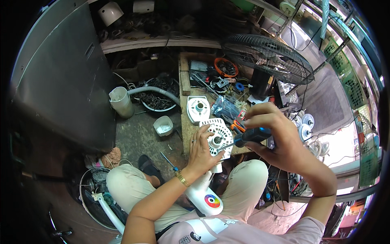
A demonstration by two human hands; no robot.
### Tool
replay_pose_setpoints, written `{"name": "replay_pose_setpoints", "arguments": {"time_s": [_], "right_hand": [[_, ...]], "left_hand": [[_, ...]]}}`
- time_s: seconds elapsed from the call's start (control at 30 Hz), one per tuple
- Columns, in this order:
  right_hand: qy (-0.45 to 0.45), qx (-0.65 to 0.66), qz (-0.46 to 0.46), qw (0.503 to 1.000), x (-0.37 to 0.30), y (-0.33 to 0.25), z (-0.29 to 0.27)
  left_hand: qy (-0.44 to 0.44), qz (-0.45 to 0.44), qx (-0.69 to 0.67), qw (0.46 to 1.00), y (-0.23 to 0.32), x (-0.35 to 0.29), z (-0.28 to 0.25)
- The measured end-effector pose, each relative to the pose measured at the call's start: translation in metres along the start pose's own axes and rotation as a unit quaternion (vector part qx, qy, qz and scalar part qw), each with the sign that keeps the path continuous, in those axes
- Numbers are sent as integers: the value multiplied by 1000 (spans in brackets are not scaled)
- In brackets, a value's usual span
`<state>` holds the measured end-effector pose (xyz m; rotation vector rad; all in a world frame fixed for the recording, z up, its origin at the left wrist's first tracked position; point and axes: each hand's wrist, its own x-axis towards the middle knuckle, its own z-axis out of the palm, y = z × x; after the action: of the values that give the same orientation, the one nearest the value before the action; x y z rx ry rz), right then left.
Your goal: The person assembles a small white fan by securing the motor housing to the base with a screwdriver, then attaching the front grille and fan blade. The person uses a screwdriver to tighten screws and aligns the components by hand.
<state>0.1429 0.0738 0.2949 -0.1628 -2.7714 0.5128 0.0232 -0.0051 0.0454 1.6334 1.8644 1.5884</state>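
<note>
A white slotted fan motor housing (222,129) tops a white fan body (208,198) with a rainbow-coloured round sticker, standing between my knees. My left hand (200,151) grips the housing's left side, fingers spread over its edge and thumb near the central shaft. My right hand (276,136) is wrapped round a screwdriver (247,138) with a dark blue handle. Its blade points left, and the tip meets the housing's face beside my left thumb. Behind the housing, a white rear motor cover (198,109) lies on the wooden bench (187,132).
Orange-handled pliers (237,125), an orange bowl (226,67) of small parts and loose tools crowd the bench. A black fan grille (270,57) leans above them. On the floor are a tub (157,110) of screws, a white cup (163,126) and another screwdriver (170,162).
</note>
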Motion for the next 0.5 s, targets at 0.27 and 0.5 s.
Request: {"name": "replay_pose_setpoints", "arguments": {"time_s": [0.27, 0.5], "right_hand": [[245, 161, 26, 956, -35, 25, -4], [228, 230, 50, 945, -21, 55, 26]], "left_hand": [[26, -21, -16, 999, -1, -1, -4], [9, -21, -8, 1000, 1, 1, 0]]}}
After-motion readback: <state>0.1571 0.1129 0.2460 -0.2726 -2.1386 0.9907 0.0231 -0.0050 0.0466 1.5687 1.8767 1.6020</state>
